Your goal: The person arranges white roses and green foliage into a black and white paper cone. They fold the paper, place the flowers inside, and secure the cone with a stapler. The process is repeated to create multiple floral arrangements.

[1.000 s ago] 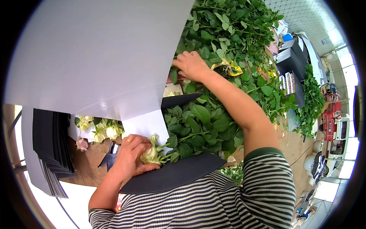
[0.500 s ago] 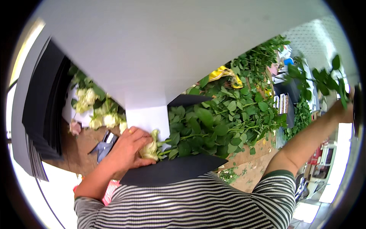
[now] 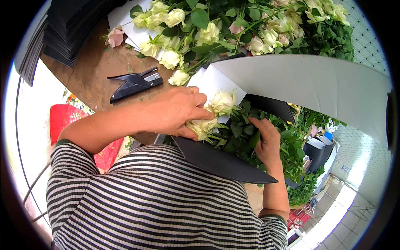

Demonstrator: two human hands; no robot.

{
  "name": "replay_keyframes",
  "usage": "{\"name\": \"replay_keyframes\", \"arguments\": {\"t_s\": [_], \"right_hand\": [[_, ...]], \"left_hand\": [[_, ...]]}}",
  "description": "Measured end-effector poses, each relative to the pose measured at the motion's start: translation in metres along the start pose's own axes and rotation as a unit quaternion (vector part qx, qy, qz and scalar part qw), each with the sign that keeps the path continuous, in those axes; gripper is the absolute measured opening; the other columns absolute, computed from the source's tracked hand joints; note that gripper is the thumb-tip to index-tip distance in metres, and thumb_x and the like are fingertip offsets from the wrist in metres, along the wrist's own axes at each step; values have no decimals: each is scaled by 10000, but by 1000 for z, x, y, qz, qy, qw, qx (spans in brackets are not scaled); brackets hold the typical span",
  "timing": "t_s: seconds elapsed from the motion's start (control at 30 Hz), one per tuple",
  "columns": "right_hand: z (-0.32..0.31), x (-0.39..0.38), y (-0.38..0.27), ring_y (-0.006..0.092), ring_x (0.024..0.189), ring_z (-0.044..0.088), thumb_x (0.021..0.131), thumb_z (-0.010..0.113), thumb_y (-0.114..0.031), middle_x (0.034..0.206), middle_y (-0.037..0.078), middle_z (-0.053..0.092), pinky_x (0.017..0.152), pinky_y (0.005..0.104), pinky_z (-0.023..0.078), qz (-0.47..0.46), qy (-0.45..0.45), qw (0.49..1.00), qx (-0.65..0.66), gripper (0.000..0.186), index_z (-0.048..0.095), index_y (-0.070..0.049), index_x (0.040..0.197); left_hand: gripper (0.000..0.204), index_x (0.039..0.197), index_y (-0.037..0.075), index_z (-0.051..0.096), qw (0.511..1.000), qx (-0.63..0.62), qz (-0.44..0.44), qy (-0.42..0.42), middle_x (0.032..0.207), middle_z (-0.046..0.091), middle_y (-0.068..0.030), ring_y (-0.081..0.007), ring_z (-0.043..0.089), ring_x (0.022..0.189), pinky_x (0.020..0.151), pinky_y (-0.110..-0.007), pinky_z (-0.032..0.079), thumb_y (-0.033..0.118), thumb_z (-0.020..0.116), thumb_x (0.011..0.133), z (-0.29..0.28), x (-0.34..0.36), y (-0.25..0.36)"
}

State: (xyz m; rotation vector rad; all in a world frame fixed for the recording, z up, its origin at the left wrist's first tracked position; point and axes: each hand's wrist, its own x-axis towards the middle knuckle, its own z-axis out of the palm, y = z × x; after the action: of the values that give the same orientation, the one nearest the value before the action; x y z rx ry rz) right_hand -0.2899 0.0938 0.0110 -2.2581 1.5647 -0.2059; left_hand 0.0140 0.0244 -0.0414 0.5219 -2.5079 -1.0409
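Observation:
My left hand (image 3: 183, 112), with a ring on one finger, is closed around pale cream roses (image 3: 221, 101) at the centre. Their leafy stems run rightward between a white inner sheet (image 3: 218, 78) and a black wrapper sheet (image 3: 225, 162), whose curved edge lies near my body. My right hand (image 3: 266, 139) grips green foliage (image 3: 248, 131) at the right end of this bunch. Above it, a large pale grey flap (image 3: 316, 79) stands raised, with a narrow black strip (image 3: 268, 104) beneath. A dark plier stapler (image 3: 129, 85) lies on the brown tabletop (image 3: 91, 58), left of my left hand.
A pile of cream and pink roses (image 3: 208, 33) fills the back of the table. A stack of black sheets (image 3: 66, 29) stands at the upper left. A red plastic sheet (image 3: 62, 125) is at the left; black boxes (image 3: 314, 152) and more greenery are at the right.
My right arm, stretched far right with a leafy stem half a second ago, is back at the bunch. The view has shifted, showing more back-table roses. My left hand still holds the roses.

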Motion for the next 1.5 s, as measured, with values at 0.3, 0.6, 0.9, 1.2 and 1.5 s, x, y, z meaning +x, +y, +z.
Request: {"name": "replay_keyframes", "arguments": {"t_s": [0.3,0.6,0.9,1.2,1.5], "right_hand": [[27,49,-29,334,849,605,832,645,-91,980,157,604,727,391,488,17,-40,994,103,329,578,-18,1145],[53,46,-29,297,769,605,827,635,-35,891,142,617,659,361,490,-24,11,992,127,241,618,-6,1066],[-34,69,-41,355,963,575,793,689,-145,1083,182,587,824,403,485,-68,-180,976,106,382,587,15,1125],[-49,104,129,232,997,629,887,619,-123,1129,126,650,856,303,488,186,130,969,99,309,607,4,1169],[-26,99,151,279,885,578,744,574,75,943,107,605,792,374,472,35,161,978,-128,339,621,-26,1064]], "left_hand": [[568,1266,158,578,993,-45,-86,-71,695,631,-121,-313,616,637,565,-407,460,313,744,745,-1,-5,3],[605,1232,143,574,999,-33,-21,-2,953,638,-61,-256,609,873,685,-400,463,358,761,698,-1,-4,-6],[786,1196,26,496,991,112,-32,-70,1240,503,-103,-250,456,1200,1030,-432,304,469,783,613,-6,21,2],[745,1170,20,534,990,136,6,-48,1242,502,-100,-257,421,1232,1037,-462,288,510,739,647,-1,20,1],[803,1199,17,528,991,130,-6,-42,1230,502,-98,-252,431,1216,1046,-456,294,507,755,605,-2,20,0]]}}
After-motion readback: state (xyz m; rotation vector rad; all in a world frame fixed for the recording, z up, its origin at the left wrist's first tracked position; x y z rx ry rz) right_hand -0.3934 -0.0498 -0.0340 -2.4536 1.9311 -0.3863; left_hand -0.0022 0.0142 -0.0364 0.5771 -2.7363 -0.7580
